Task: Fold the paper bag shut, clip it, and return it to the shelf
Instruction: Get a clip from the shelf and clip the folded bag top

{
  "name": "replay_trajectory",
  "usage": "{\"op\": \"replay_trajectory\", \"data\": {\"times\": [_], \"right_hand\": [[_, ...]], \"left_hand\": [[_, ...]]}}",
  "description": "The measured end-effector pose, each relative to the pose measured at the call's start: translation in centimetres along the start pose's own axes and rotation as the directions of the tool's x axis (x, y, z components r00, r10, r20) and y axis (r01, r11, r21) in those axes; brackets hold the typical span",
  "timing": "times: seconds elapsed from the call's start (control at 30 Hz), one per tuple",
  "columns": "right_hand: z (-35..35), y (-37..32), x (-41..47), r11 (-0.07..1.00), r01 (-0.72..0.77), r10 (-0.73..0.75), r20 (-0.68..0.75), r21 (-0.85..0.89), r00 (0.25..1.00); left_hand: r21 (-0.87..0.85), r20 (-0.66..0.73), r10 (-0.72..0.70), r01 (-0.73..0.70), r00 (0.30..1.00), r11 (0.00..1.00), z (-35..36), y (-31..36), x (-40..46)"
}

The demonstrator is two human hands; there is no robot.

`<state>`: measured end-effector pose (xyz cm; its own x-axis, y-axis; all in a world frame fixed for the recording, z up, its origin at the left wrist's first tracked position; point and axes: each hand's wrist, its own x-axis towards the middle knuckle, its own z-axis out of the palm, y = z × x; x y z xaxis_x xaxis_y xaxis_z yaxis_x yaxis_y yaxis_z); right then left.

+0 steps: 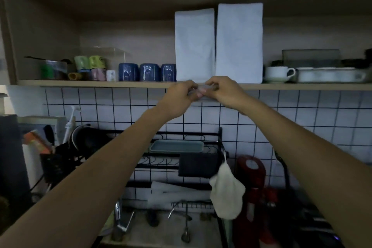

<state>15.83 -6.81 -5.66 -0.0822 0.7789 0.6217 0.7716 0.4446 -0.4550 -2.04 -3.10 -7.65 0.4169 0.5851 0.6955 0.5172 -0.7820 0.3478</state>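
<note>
A dim kitchen wall carries a wooden shelf (100, 83) above white tiles with dark grout (120, 106). Two white paper bags stand upright on the shelf near its front edge, touching side by side: the shorter bag (194, 46) on the left, the taller bag (239, 42) on the right, its top close under the board above. To their left along the front edge sit three blue cups (148, 72), then small patterned cups and a metal pot (54, 69) toward the left end. To the right of the bags stand a white cup on a saucer (278, 74) and a white tray (330, 75).

Both arms reach up to the shelf's front edge just below the bags. The left hand (179, 97) and right hand (225, 91) meet there, fingertips pinched together on a small pale, translucent object (203, 89) (too blurred to say what it is). Below hangs a black dish rack (201, 143) holding a pale blue dish, with a white cloth (226, 193) dangling at its right corner.
</note>
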Motion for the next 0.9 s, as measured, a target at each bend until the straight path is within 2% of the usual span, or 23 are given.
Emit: {"op": "replay_trajectory", "data": {"times": [0.17, 0.47, 0.67, 0.9], "right_hand": [[-0.7, 3.9, -5.3, 0.993, -0.064, 0.07, 0.053, -0.1, 0.996], [0.5, 9.7, -14.3, 0.971, -0.215, 0.227, 0.12, -0.105, 0.966], [2.5, 13.0, -20.3, 0.94, -0.316, 0.333, 0.143, -0.128, 0.932], [5.3, 16.1, -26.4, 0.912, -0.393, 0.409, 0.205, -0.115, 0.889]], "left_hand": [[0.037, 0.135, -0.031, 0.026, 0.99, 0.999, 5.6, 1.7, -3.0], [0.032, 0.322, -0.138, 0.135, 0.937, 0.99, 14.1, 2.1, -8.8], [0.046, 0.481, -0.205, 0.209, 0.853, 0.977, 19.2, 1.5, -13.2], [0.079, 0.599, -0.253, 0.258, 0.76, 0.963, 24.3, 0.3, -18.6]]}}
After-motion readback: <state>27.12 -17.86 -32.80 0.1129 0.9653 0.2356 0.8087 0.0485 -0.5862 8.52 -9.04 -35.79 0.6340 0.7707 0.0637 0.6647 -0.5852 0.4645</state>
